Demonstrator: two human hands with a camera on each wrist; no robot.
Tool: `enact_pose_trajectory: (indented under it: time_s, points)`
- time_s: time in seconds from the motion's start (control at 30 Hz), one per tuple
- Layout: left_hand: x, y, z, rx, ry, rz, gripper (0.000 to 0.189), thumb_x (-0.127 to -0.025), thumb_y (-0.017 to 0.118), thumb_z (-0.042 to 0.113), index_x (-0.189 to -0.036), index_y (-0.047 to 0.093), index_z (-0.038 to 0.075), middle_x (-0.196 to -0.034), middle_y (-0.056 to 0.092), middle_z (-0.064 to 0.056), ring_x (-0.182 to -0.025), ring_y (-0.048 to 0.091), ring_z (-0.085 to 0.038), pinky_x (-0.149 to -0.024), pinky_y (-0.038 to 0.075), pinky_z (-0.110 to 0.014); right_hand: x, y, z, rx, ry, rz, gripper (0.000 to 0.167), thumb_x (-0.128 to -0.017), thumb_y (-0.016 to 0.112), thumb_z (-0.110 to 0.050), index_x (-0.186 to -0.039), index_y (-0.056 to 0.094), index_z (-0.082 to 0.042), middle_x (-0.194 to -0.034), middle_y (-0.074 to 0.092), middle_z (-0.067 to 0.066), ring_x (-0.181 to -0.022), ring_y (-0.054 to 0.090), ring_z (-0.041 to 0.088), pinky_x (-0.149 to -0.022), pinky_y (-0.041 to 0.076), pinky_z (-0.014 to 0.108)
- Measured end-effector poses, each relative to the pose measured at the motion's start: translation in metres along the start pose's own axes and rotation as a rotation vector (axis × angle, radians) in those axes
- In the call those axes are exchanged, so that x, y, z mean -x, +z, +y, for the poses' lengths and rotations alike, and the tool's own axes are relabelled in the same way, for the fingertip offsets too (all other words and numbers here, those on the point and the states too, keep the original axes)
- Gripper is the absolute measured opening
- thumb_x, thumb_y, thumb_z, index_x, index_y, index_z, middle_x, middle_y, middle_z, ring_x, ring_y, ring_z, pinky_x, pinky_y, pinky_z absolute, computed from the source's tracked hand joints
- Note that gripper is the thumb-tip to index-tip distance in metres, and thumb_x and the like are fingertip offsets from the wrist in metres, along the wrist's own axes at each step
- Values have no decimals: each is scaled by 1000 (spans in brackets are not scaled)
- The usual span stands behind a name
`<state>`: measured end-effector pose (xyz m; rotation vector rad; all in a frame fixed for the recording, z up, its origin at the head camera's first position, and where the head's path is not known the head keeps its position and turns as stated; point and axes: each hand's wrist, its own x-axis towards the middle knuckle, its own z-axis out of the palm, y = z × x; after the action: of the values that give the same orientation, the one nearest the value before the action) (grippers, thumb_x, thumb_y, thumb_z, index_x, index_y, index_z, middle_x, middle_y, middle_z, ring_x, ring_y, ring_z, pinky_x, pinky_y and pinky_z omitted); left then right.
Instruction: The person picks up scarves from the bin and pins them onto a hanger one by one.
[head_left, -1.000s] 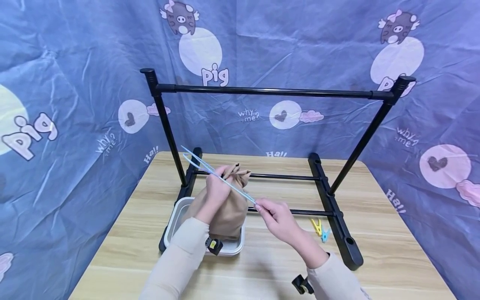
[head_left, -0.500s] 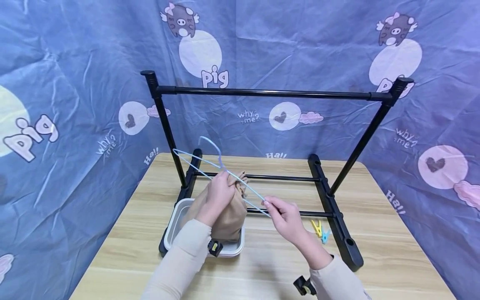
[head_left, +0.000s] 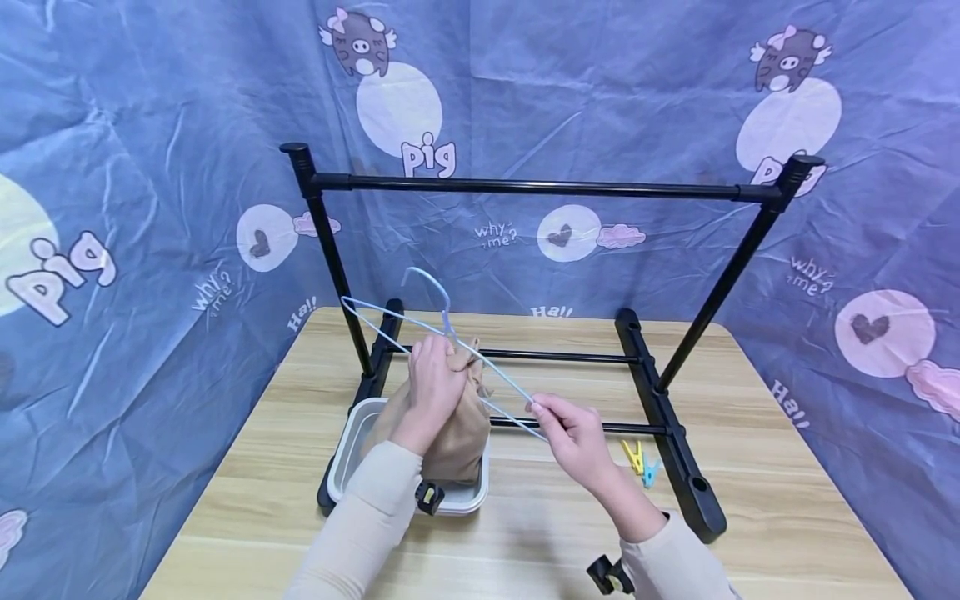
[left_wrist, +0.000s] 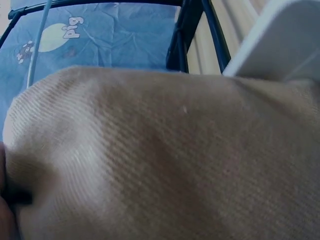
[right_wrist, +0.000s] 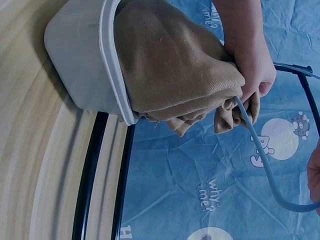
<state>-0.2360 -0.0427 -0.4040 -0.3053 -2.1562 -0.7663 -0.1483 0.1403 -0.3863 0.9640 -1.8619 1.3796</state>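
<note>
Pinching the pale blue hanger [head_left: 498,372] near one end, your right hand [head_left: 573,433] is in the air to the right of the white tub [head_left: 467,503], its grip narrow on the wire. Under the tub spreads the wooden counter [head_left: 247,500]. A yellow clip [head_left: 634,457] and a light blue clip [head_left: 650,474] lie side by side, well to the tub's right. The brown cloth [head_left: 456,446] sits partly in the tub, its bunched top above the rim. Your left hand [head_left: 435,379] is over the tub, its grip holding that bunch; you cannot tell whether it also holds the wire. The hanger slants above the tub, hook upward. Behind the tub, the black rack [head_left: 525,185] carries its top bar; farther back hangs the blue patterned curtain [head_left: 600,92].
</note>
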Motion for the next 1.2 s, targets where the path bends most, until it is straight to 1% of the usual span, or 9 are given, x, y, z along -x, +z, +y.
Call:
enact_pose_trajectory:
  time_s: [0.1,0.27,0.4,0.57,0.73,0.83,0.97,1.07,1.2]
  points:
    - [1,-2,0,-38,44,-55,23,-68,69,16,-60,49,8,-60,47,-2,-60,41,-22,-61,34,-33,1,-2,1,10,36,13,18,-74,50,20,-79,59,5,-53,46,3,-43,36,5,-38,31,15]
    - [8,-4,-2,-113,135,-117,26,-69,70,29,-60,57,8,-62,54,-1,-61,46,-21,-61,37,-33,-4,-5,-5,24,93,41,20,-73,46,24,-77,57,8,-52,41,3,-43,33,6,-38,29,17]
    - [17,-5,-6,-109,249,-67,33,-68,69,36,-57,60,7,-61,56,0,-61,49,-19,-56,40,-30,-11,-5,-16,69,149,62,17,-74,46,23,-76,56,10,-52,40,6,-44,32,5,-38,28,18]
    - [24,-5,-11,-42,381,13,29,-70,68,32,-61,62,5,-65,59,-4,-65,52,-21,-57,42,-33,-15,-6,-21,133,225,112,12,-75,48,21,-75,57,12,-51,42,9,-44,33,3,-38,29,18]
    - [28,-4,-15,-19,466,-1,26,-78,58,26,-68,62,2,-74,58,-8,-71,52,-24,-63,41,-36,-18,-9,-16,172,253,158,10,-76,50,18,-74,58,12,-49,39,1,-42,31,2,-36,27,18]
    - [33,-5,-16,-39,468,-52,28,-80,43,21,-73,62,1,-82,55,-11,-78,49,-26,-69,39,-37,-18,-11,-13,187,246,157,10,-75,51,18,-74,58,11,-49,37,-2,-41,30,3,-35,26,18]
    - [37,-11,-17,-71,424,-164,41,-71,32,20,-91,62,1,-93,47,-14,-87,42,-30,-76,33,-41,-19,-13,-11,193,240,157,10,-75,51,18,-73,58,11,-48,37,-1,-40,30,2,-35,25,18]
    - [37,-17,-17,-86,418,-255,49,-67,35,20,-106,57,0,-100,45,-16,-92,40,-31,-80,31,-43,-20,-14,-11,192,226,158,11,-75,51,19,-73,58,10,-48,37,0,-40,30,2,-35,25,18]
    - [34,-20,-17,-141,444,-354,54,-61,46,16,-113,52,0,-106,45,-14,-97,39,-31,-84,31,-42,-20,-15,-11,199,205,144,10,-74,52,18,-73,58,10,-49,37,0,-41,30,3,-36,26,18]
